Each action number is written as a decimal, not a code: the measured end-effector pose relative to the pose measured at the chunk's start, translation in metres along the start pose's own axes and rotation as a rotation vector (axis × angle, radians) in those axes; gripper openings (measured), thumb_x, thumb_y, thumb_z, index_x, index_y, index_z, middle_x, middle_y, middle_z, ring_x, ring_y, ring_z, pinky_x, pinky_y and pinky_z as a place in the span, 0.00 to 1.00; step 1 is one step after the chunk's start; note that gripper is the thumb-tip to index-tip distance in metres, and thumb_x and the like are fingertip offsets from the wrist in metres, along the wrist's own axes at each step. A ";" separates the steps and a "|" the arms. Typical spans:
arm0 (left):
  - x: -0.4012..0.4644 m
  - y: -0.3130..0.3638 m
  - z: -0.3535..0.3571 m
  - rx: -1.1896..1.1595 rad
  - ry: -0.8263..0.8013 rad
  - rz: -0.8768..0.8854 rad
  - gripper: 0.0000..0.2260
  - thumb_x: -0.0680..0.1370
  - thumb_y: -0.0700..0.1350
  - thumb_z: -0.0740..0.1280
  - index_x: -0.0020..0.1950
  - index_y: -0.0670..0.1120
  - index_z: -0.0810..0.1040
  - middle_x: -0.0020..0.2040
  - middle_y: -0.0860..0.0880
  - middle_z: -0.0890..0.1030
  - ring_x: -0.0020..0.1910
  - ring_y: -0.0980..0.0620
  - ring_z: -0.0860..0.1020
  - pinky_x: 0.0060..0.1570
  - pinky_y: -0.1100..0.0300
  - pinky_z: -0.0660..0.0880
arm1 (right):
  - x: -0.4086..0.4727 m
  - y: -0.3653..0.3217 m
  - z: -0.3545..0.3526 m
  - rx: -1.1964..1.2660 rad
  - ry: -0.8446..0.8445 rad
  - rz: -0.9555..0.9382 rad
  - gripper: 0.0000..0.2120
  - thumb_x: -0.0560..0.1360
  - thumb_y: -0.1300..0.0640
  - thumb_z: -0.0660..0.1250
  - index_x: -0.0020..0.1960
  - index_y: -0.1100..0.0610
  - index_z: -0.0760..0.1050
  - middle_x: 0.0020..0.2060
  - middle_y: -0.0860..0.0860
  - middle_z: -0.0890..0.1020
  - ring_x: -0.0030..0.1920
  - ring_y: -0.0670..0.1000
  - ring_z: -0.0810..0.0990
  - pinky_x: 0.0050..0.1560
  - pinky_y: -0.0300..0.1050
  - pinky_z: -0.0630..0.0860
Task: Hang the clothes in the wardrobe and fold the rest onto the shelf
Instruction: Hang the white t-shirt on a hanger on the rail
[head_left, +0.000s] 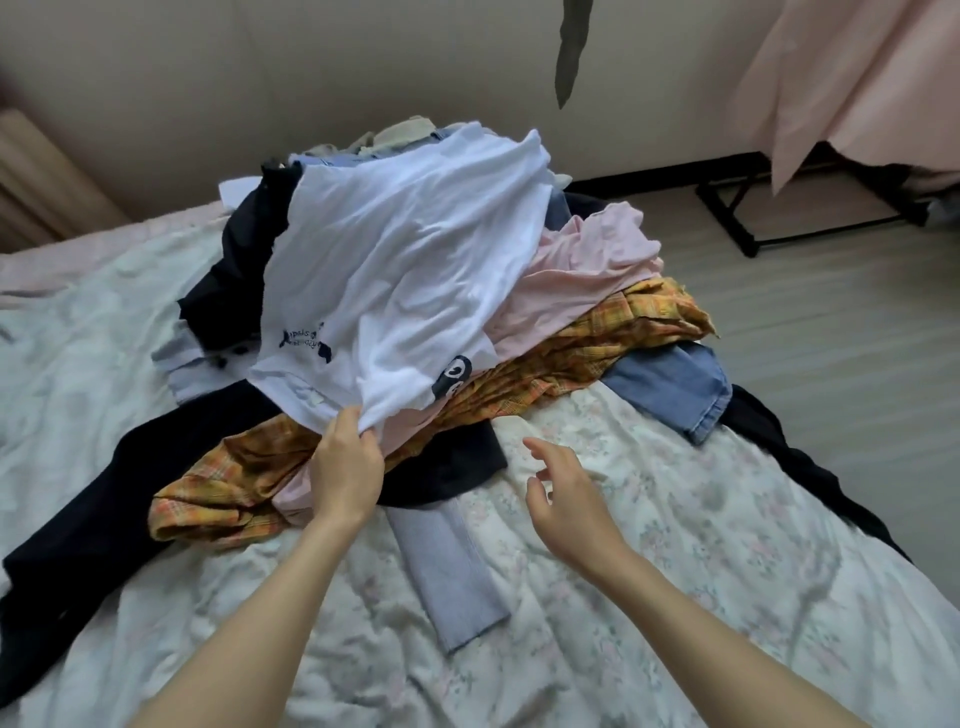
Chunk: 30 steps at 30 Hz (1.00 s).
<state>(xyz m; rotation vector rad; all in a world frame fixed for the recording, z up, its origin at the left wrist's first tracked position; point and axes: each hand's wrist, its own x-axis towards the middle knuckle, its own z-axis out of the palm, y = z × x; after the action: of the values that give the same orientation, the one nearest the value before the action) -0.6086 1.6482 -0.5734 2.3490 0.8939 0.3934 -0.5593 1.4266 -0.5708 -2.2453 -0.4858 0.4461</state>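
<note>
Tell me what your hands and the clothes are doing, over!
Left hand pinching white T-shirt hem atop the pile. Right hand open, hovering over the floral bedspread, holding nothing. Yellow plaid shirt and pink top lie beneath the T-shirt.

Left arm: bare forearm, reaching forward from the lower left edge.
Left hand (347, 470): back of hand toward the camera; fingers (371, 441) and thumb pinched on a fold of white cloth.
Right arm: bare forearm, reaching forward from the lower right.
Right hand (563, 499): raised, holding nothing; fingers (540, 449) loosely curved and spread, pointing left.
</note>
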 end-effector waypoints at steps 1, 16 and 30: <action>-0.009 0.010 -0.009 -0.018 -0.028 0.067 0.06 0.78 0.36 0.58 0.51 0.37 0.75 0.41 0.42 0.77 0.42 0.39 0.75 0.37 0.53 0.64 | -0.003 -0.007 -0.005 -0.007 0.002 -0.030 0.23 0.78 0.60 0.57 0.72 0.50 0.61 0.67 0.48 0.67 0.63 0.47 0.71 0.58 0.40 0.70; -0.148 0.239 -0.159 -0.488 -0.470 0.420 0.19 0.78 0.46 0.66 0.31 0.37 0.72 0.29 0.48 0.70 0.30 0.53 0.67 0.33 0.56 0.64 | -0.156 -0.112 -0.135 0.475 -0.018 -0.126 0.37 0.65 0.43 0.72 0.66 0.28 0.54 0.65 0.39 0.68 0.62 0.40 0.72 0.56 0.36 0.73; -0.359 0.407 -0.231 -1.028 -1.072 0.705 0.13 0.80 0.46 0.63 0.41 0.47 0.84 0.56 0.56 0.80 0.52 0.63 0.78 0.48 0.72 0.72 | -0.457 -0.137 -0.314 0.209 0.860 0.106 0.18 0.74 0.41 0.60 0.42 0.57 0.73 0.30 0.44 0.70 0.31 0.43 0.67 0.31 0.36 0.64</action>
<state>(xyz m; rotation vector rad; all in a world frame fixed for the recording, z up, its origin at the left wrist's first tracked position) -0.7711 1.2562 -0.1635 1.4197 -0.5681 -0.1645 -0.8374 1.0991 -0.1946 -2.0223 0.1272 -0.4089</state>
